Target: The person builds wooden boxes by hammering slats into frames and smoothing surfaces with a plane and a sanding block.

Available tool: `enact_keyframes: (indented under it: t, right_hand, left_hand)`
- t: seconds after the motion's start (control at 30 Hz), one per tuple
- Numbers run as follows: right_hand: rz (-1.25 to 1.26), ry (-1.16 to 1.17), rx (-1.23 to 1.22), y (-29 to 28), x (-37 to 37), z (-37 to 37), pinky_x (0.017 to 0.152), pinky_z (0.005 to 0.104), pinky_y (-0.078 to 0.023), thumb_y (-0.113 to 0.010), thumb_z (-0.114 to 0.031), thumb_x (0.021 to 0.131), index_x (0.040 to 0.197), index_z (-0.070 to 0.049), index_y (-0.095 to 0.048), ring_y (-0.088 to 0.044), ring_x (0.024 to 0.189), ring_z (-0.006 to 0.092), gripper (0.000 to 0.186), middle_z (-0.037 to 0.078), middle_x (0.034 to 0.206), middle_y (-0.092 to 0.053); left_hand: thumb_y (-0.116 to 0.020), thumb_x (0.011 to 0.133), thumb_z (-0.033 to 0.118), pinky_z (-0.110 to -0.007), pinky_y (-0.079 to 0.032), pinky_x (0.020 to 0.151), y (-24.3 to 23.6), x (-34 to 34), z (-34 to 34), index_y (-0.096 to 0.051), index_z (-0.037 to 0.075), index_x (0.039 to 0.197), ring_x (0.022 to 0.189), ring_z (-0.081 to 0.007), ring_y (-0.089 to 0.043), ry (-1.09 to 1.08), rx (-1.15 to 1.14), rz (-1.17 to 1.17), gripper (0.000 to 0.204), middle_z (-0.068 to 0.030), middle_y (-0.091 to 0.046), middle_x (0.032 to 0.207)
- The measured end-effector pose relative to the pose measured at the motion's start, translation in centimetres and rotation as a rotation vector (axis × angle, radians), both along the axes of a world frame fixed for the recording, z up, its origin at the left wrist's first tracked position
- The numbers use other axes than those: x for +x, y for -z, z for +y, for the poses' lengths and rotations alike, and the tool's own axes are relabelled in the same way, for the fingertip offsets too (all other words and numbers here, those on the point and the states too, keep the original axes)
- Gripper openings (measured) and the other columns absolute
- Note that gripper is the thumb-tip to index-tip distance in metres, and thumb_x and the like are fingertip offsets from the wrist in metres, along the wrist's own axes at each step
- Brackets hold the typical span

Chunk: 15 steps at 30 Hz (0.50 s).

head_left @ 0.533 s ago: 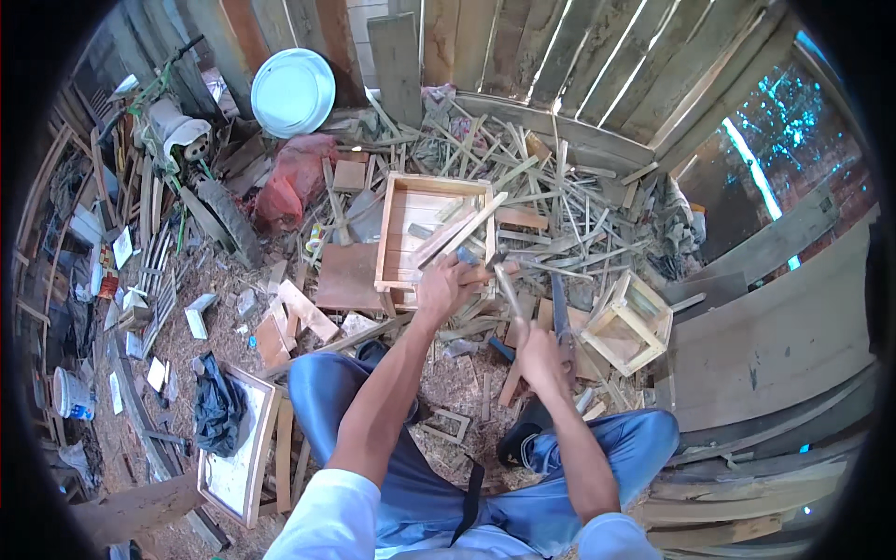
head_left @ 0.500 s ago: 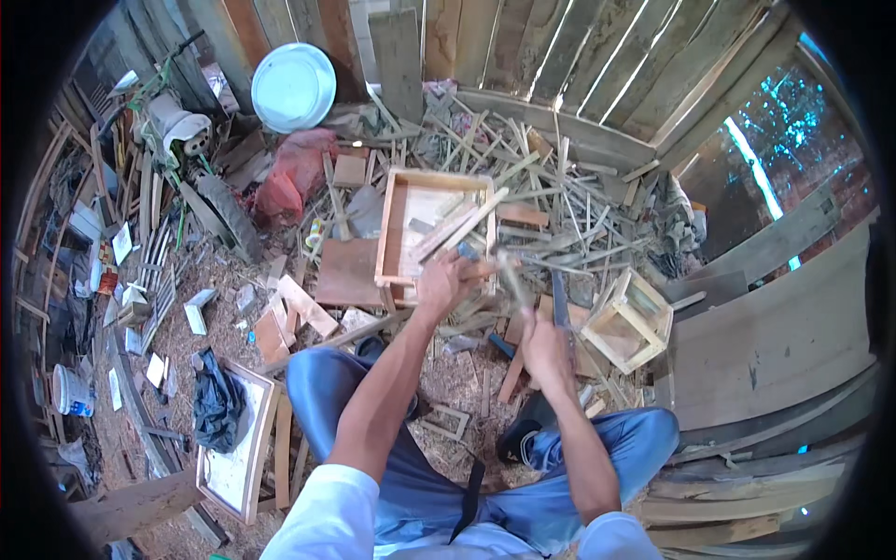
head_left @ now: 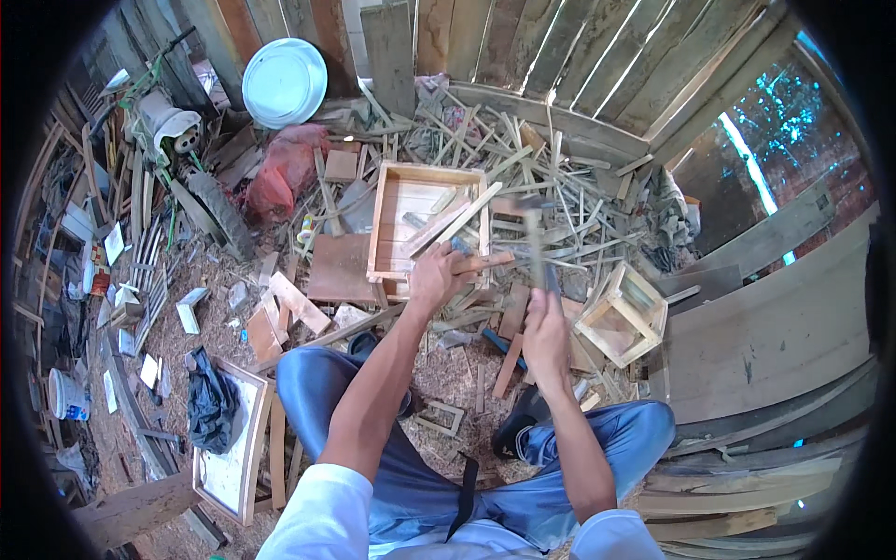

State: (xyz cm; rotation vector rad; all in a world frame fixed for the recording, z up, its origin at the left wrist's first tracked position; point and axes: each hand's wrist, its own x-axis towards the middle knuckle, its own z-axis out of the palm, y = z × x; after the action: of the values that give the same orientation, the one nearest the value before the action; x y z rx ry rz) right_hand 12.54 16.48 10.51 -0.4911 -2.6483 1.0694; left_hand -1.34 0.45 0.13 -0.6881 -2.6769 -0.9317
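My left hand [head_left: 436,278] is closed round a short reddish-brown piece of wood [head_left: 489,262], which sticks out to the right over the near right corner of an open wooden box frame [head_left: 382,229]. My right hand [head_left: 547,329] grips the handle of a hammer [head_left: 535,247], held upright to the right of that piece; its head is smeared by motion. Pale wooden strips [head_left: 469,219] lie across the box. Just right of my right hand stands a small wooden frame box [head_left: 623,315] with open sides.
Scrap sticks [head_left: 560,196] pile up by the plank wall. At left are a red plastic bag [head_left: 280,173], a light blue basin [head_left: 286,84] and a framed panel [head_left: 229,467] with a black bag [head_left: 211,401]. A large board [head_left: 756,336] leans at right. Sawdust and offcuts cover the floor.
The hammer has swung up from beside the wood piece to a raised position. My left hand still holds the wood, and the whole view has shifted slightly.
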Motion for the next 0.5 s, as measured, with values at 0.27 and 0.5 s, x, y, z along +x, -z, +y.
enact_keyframes:
  t: [0.27, 0.5]
  right_hand:
    - [-0.234, -0.077, 0.157, 5.3, 0.1, 2.0, 0.071, 0.0563, -0.045, -0.044, -0.038, 0.1, 0.093, 0.003, -0.061, -0.06, 0.081, 0.0495, 0.044, 0.03, 0.077, -0.062]
    - [0.183, -0.156, -0.127, 1.3, 2.2, 1.9, 0.065, 0.042, -0.047, -0.055, -0.024, 0.097, 0.106, -0.002, -0.052, -0.063, 0.068, 0.0339, 0.024, 0.016, 0.081, -0.064]
  left_hand:
    - [-0.079, 0.068, 0.034, -0.04, -0.051, 0.075, 0.2, -0.1, 0.4, -0.069, 0.01, 0.085, 0.087, -0.0274, -0.061, 0.038, -0.031, 0.018, 0.031, -0.0072, -0.06, 0.084]
    - [-0.079, 0.069, 0.035, -0.04, -0.052, 0.078, -0.9, 0.1, 0.5, -0.069, 0.009, 0.085, 0.089, -0.026, -0.061, 0.005, -0.045, 0.003, 0.032, -0.0059, -0.059, 0.086]
